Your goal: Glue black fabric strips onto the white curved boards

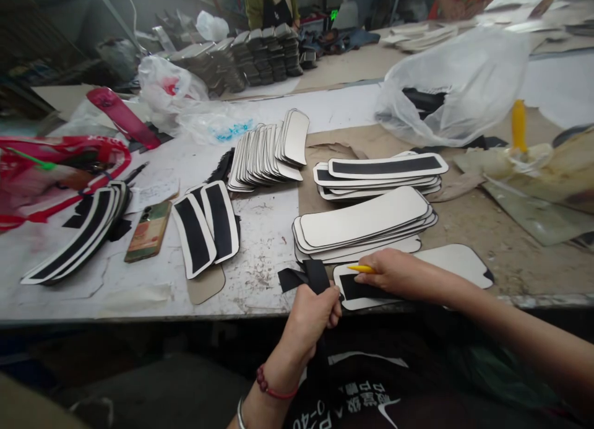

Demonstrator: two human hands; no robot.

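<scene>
My left hand (312,314) is closed on a black strip (316,275) at the table's front edge. The strip loops up over the fist, with a loose end lying to the left. My right hand (396,272) is curled around a thin yellow tool (362,268). Its tapered end points left, and its kind cannot be made out. That hand rests on a white curved panel (364,303) with a black band along its middle, partly covered by the hand. Another white panel (457,262) lies under my right forearm. Just beyond is a stack of plain white panels (364,218).
Banded panels (385,166) are stacked farther back, beside a fanned pile of white pieces (269,153). Leftward lie more banded panels (204,231), a phone (148,231) and a red bag (60,169). A clear plastic bag (459,82) and yellow-handled tool (518,127) sit right. People stand opposite.
</scene>
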